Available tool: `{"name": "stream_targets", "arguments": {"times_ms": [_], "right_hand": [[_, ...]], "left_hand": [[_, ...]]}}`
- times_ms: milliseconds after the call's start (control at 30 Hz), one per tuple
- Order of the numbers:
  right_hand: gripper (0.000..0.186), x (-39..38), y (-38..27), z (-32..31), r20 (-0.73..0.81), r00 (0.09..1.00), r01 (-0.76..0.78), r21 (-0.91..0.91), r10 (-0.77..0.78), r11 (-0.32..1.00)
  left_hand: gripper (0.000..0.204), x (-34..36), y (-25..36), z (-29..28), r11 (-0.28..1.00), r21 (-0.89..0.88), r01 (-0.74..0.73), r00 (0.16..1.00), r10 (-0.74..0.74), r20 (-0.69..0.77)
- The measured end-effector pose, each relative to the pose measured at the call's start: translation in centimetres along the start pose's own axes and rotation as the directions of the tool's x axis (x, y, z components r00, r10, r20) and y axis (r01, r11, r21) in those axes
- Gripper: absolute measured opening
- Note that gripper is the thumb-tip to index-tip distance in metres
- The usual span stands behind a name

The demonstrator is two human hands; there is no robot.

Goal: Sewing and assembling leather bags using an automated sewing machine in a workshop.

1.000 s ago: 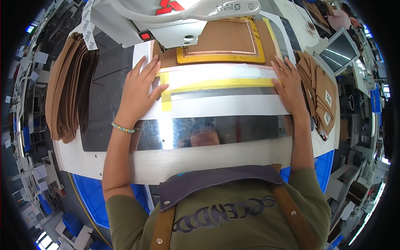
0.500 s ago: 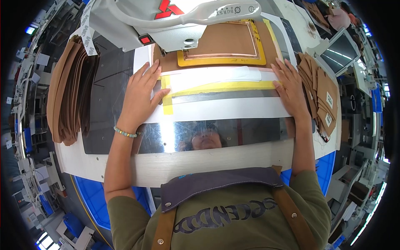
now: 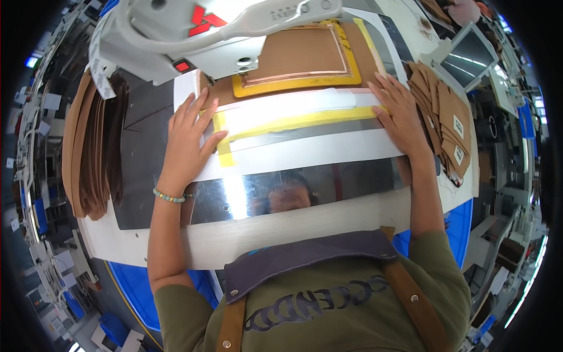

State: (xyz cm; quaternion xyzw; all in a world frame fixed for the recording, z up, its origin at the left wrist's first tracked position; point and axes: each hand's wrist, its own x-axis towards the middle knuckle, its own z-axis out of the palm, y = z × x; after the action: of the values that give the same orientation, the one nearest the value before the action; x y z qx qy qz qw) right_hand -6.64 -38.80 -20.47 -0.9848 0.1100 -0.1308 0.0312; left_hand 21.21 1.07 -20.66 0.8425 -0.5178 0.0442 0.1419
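Observation:
Under the white sewing machine head [image 3: 152, 41] lies a flat template [image 3: 305, 144] of white and grey sheets with yellow tape strips. A brown panel [image 3: 212, 89] is on it, with a yellow frame [image 3: 296, 88] on top, edged inside with pale copper-coloured lines. My left hand [image 3: 187, 141] rests open on the template's left side, fingertips at the brown panel's lower left edge. My right hand [image 3: 397, 120] lies open on the right side, fingers spread over the tape and the panel's edge. A shiny metal plate [image 3: 270, 196] shows nearer me, reflecting a face.
Brown pieces are stacked at the left [image 3: 82, 146] and fanned at the right [image 3: 443, 117] on the pale table [image 3: 293, 237]. A screen [image 3: 463, 53] stands at back right. Blue bins [image 3: 132, 290] sit below the table. A co-worker [image 3: 460, 10] is at far back right.
The view has turned slightly, so the machine and template appear shifted left and tilted. Both hands stay at about the same places on the template.

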Motion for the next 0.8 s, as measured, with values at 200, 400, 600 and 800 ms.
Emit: {"name": "stream_targets", "arguments": {"times_ms": [200, 400, 600, 800], "right_hand": [[0.049, 0.2, 0.4, 1.4, -0.105, 0.994, 0.028, 0.019, -0.026, 0.999], [0.045, -0.4, 0.9, -0.7, -0.138, 0.988, 0.074, -0.012, -0.075, 0.997], [0.036, -3.5, 6.3, -10.9, -0.538, 0.796, -0.228, 0.156, 0.276, 0.961], [0.026, -6.1, 9.5, -12.1, -0.343, 0.836, -0.386, 0.19, 0.429, 0.903]], "left_hand": [[0.062, -0.5, -0.5, -0.2, 0.998, 0.056, 0.003, 0.999, -0.005, 0.043], [0.063, -0.3, -0.3, 0.4, 0.999, 0.035, 0.007, 0.998, -0.009, 0.06], [0.063, -0.4, -0.3, 0.6, 1.0, -0.013, -0.01, 1.0, 0.01, -0.005], [0.061, -0.9, -1.2, 0.2, 0.999, 0.032, -0.039, 0.999, 0.039, -0.005]]}}
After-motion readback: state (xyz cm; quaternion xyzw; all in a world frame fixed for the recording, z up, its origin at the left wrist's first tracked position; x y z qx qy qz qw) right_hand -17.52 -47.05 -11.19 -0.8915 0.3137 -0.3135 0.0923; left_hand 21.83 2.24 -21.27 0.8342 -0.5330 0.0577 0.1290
